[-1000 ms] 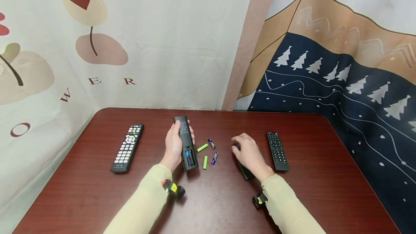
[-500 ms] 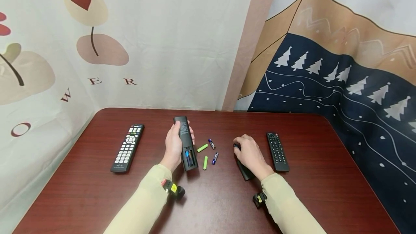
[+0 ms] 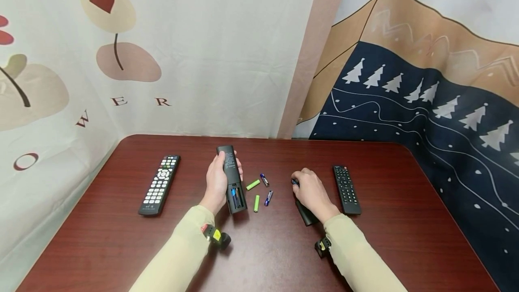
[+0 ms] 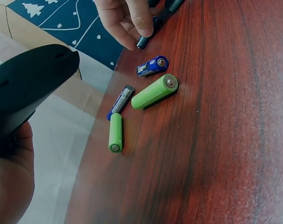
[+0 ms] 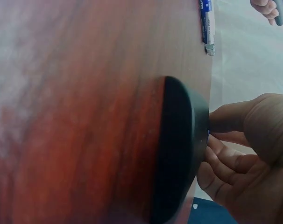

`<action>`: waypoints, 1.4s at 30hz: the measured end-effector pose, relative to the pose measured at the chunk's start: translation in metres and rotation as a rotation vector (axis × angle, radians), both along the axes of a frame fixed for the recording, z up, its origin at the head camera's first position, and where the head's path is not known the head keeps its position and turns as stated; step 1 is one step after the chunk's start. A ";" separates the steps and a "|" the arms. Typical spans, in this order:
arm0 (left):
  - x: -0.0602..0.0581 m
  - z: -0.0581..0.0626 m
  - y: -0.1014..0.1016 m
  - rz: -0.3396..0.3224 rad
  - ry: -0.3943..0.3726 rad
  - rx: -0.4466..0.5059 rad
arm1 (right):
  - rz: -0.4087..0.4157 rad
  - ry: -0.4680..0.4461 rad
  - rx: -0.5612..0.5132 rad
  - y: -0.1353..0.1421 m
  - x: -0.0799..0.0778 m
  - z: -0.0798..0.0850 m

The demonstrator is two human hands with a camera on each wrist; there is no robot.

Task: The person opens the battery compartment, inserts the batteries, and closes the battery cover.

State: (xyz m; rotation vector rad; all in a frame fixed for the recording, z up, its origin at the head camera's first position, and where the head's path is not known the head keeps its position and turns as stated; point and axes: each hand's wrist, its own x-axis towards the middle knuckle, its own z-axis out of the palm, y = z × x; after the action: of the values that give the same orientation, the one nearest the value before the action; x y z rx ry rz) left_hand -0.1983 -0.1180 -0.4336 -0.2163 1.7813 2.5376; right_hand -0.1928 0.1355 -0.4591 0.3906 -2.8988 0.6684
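Battery loading or unloading of remotes seems to be in hand; which way it is going cannot be told. A remote [image 3: 229,163] is gripped back-up in the left hand [image 3: 217,179], its fingers wrapped round it, lifted over the table [image 3: 263,260]. Its battery bay is uncovered and a blue battery [image 3: 234,192] shows inside; the fill of the second slot is unclear. What looks like a dark battery [image 4: 141,43] is pinched by the curled right hand [image 3: 311,188], mostly hidden, over the far end of a black remote [image 3: 307,214] lying on the table. Two green cells [image 3: 253,184] and two blue cells [image 3: 269,198] are left loose between the hands. Next, a firm pinch and good alignment with a slot are probably called for. Both forearms are reached forward, the right wrist kept low.
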 end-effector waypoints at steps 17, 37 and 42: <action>0.001 0.001 0.000 -0.002 0.008 -0.002 | -0.011 -0.049 0.005 0.001 0.001 0.001; 0.000 0.001 0.002 -0.003 0.015 0.009 | 0.044 0.078 -0.103 -0.007 0.008 0.012; 0.000 0.002 0.003 -0.006 0.015 0.014 | 0.053 0.099 -0.141 -0.010 0.011 0.014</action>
State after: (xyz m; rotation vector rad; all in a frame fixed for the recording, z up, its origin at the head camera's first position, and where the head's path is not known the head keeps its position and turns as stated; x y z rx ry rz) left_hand -0.1980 -0.1155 -0.4320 -0.1917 1.7664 2.5531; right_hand -0.1820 0.1256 -0.4453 0.4700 -2.7369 0.8312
